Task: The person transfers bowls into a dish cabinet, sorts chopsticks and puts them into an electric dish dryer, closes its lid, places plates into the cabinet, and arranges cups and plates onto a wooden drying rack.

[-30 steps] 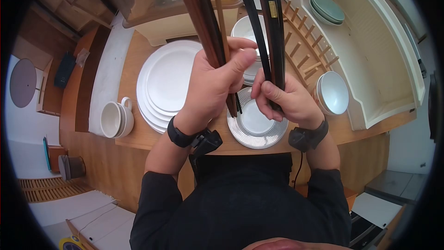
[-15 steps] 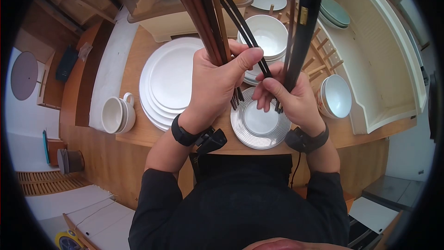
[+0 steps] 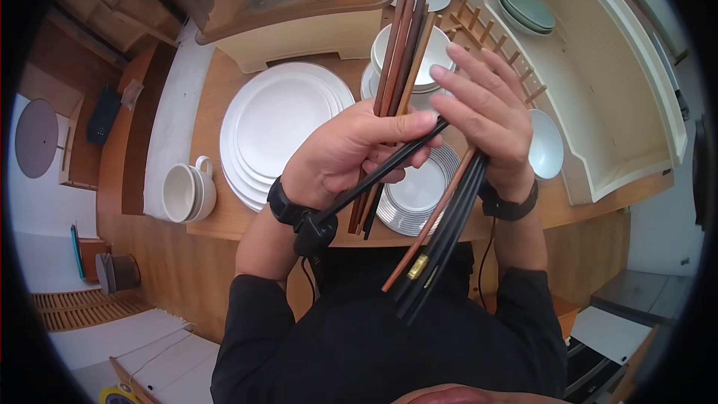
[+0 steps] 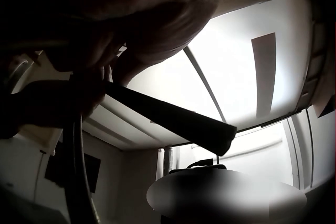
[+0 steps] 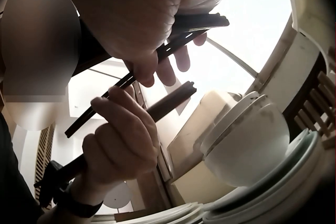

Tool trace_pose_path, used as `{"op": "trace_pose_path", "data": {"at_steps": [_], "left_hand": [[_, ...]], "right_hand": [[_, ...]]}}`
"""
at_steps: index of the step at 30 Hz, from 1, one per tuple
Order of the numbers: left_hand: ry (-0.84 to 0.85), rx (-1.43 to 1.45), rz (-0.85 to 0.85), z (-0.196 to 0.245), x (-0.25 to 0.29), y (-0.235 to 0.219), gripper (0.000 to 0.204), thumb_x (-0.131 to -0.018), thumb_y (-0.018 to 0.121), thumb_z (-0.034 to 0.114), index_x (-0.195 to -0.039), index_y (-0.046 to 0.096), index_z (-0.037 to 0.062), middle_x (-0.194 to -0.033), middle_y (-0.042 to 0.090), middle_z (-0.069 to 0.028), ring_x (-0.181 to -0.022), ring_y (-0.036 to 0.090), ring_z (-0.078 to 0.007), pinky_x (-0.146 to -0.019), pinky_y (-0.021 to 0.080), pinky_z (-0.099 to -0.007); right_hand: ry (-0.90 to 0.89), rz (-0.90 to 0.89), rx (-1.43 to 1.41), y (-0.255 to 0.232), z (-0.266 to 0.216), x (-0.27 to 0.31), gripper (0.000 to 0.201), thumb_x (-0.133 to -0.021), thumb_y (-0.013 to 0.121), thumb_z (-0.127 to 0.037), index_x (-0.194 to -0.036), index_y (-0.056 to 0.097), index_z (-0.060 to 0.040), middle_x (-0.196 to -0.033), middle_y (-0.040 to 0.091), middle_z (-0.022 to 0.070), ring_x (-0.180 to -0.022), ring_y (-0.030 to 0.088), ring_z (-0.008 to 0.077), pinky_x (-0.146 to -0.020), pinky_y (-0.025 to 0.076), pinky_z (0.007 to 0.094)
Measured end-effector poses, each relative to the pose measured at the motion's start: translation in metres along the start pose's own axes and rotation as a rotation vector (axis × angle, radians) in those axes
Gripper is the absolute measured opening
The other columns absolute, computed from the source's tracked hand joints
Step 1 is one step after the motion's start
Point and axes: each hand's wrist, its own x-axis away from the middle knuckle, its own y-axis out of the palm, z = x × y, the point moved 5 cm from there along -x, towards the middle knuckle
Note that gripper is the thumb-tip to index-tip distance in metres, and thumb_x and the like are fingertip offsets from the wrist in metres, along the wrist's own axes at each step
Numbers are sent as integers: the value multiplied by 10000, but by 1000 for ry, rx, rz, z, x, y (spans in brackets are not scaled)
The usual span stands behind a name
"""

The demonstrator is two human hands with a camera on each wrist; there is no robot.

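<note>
My left hand (image 3: 340,150) grips a bundle of brown and dark chopsticks (image 3: 397,52), their upper ends leaning away from me. Its thumb lies along a black pair of chopsticks (image 3: 381,171) that slants down toward the left wrist. My right hand (image 3: 493,116) is close beside it, several fingers stretched out near the pair's upper end. A bundle of black chopsticks (image 3: 454,217), with gold bands, hangs from the right hand toward my body, a reddish-brown chopstick (image 3: 425,224) alongside. In the right wrist view the left hand (image 5: 126,140) curls round its bundle.
Stacked large white plates (image 3: 280,127) are on the left, mugs (image 3: 183,193) beside them. Smaller ribbed plates (image 3: 419,194) lie below the hands. White bowls (image 3: 441,49), a wooden peg rack (image 3: 479,26) and a cream rack (image 3: 598,67) stand behind and right.
The right hand has turned over, so its black bundle now points down toward me. The black pair has swung to slant toward the left wrist. The left hand's bundle has tilted rightward.
</note>
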Motion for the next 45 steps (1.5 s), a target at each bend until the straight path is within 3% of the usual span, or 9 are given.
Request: {"op": "trace_pose_path", "data": {"at_steps": [8,11,14,20,30,33,37,39,45], "left_hand": [[188,20,47,6,-7,-9,231,-1040,582,217,-991,604,-8,-739,593,-17,-493,341,-2,-436,283,-161],[311,-27,28,10,-9,-11,214,-1070,526,243,-1028,550,34,-803,525,21,-587,360,-9,-479,289,-159],[426,-131,14,16,-6,-10,185,-1089,479,244,-1097,515,63,-852,471,21,-694,394,-43,-544,333,-183],[581,-67,85,15,-12,-8,210,-1083,512,264,-1162,497,70,-845,480,5,-699,437,-73,-593,412,-235],[491,-128,86,11,-4,-7,217,-1058,567,296,-1085,499,92,-730,400,58,-564,349,-32,-490,275,-198],[572,-316,307,12,-2,5,158,-987,675,136,-1038,542,68,-719,464,56,-557,380,-17,-488,273,-205],[554,-262,231,9,-2,9,202,-1000,674,207,-955,558,48,-688,585,15,-499,429,-28,-451,318,-208],[537,-228,308,9,0,-4,229,-1052,579,267,-944,530,71,-699,422,52,-544,350,-34,-491,282,-211],[678,-198,318,29,2,-11,358,-1107,410,374,-867,453,112,-873,466,-3,-689,435,-77,-663,428,-255]], "right_hand": [[42,230,173,-8,16,11,233,-875,674,-50,-1098,740,-22,-1171,736,142,-1199,669,293,-1031,496,413],[639,579,-377,-11,52,37,221,-965,647,-57,-1157,689,45,-1011,751,120,-1010,706,151,-859,560,289],[934,294,-836,-5,54,40,270,-1045,558,-125,-1250,637,31,-905,721,108,-695,670,118,-570,484,201],[971,-16,-1506,29,32,37,244,-1067,512,-161,-1256,531,-8,-845,705,157,-621,672,146,-516,481,200],[1035,-149,-1741,55,9,36,128,-1055,543,-171,-1074,508,-50,-866,713,215,-711,728,242,-582,564,279],[1044,-202,-1758,59,-1,35,127,-1054,542,-161,-1063,512,-38,-867,709,219,-725,729,247,-602,581,299],[1026,-241,-1709,65,-7,36,160,-1056,543,-179,-1034,531,-20,-894,714,203,-753,732,242,-661,603,324],[1016,-201,-1675,63,-4,36,188,-1058,545,-197,-1031,546,-11,-913,719,198,-781,735,242,-696,609,333],[965,-318,-1418,42,15,36,319,-1062,548,-250,-1111,685,34,-1014,740,129,-968,719,183,-882,571,321]]}}
